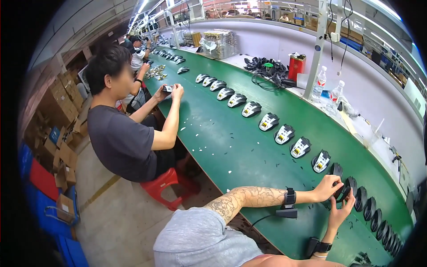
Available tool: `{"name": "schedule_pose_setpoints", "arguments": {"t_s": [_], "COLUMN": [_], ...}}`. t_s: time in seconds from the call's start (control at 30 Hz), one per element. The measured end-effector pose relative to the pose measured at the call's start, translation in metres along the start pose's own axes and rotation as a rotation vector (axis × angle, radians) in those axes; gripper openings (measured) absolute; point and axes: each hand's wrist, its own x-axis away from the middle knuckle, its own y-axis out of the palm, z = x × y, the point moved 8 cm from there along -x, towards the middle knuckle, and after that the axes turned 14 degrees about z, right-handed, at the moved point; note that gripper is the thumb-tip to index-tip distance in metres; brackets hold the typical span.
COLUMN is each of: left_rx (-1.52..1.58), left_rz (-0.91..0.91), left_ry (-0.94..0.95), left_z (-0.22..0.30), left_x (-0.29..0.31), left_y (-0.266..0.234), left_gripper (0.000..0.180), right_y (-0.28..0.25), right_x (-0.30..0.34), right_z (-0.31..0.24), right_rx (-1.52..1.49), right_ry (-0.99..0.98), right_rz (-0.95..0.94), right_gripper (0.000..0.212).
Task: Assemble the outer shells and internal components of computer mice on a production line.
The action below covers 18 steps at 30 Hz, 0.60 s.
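At the right of the green bench [249, 164], both my hands are at one black mouse shell [342, 192]. My left hand [327, 188] pinches its upper left side with bent fingers. From below, my right hand [340, 214] grips its lower edge, thumb and fingertips closed on it. The inside of the shell is mostly hidden by my fingers. Just beyond my left hand stands another dark mouse shell [336, 170]. Past it, a mouse body with a white inner part [320, 161] lies in the row. Nearer me, black shells [369, 208] continue the line.
A co-worker [124, 120] on a red stool [171, 187] holds a small part at the bench's left edge. Black and white scraps dot the bench. Along its back are bottles [319, 82], a red box [296, 66], dark cables [269, 71] and a post [316, 49].
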Motion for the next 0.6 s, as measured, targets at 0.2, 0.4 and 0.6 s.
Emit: {"name": "schedule_pose_setpoints", "arguments": {"t_s": [0.2,0.4,0.6], "left_rx": [-0.023,0.042,-0.937], "left_rz": [0.005,-0.277,-0.203], "left_ry": [-0.019,-0.397,0.152], "left_z": [-0.012,-0.034,-0.055], "left_x": [0.000,-0.017,-0.083], "left_y": [0.012,0.010,-0.027], "left_gripper": [0.020,0.026,0.080], "right_y": [-0.005,-0.009,-0.028], "right_x": [0.003,-0.008,-0.012], "right_z": [0.000,-0.008,-0.011], "right_rx": [-0.171,-0.022,0.158], "right_ry": [0.094,0.001,-0.159], "right_rz": [0.055,0.102,0.194], "right_gripper": [0.070,0.069,0.045]}}
